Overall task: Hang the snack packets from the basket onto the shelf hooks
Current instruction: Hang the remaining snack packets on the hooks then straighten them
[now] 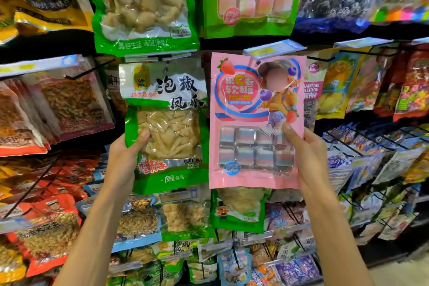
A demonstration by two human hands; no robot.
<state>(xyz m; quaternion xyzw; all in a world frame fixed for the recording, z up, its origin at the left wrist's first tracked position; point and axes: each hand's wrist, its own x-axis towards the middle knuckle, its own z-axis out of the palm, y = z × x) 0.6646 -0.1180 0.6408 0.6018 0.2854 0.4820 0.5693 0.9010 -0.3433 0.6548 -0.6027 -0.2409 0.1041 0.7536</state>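
My left hand grips the lower left edge of a green and white packet of pickled chicken feet, thumb on its front. The packet's top hole sits at a black shelf hook under a price tag. My right hand pinches the lower right edge of a pink candy packet with striped soft sweets in a clear window. Its top hole is level with a second hook below another price tag; I cannot tell if the hook passes through it. The basket is out of view.
Shelf rows of hanging snack packets fill the view: green packets above, red and orange ones at left, mixed packets on angled wire hooks at right. Black hook rods jut out toward me at several heights.
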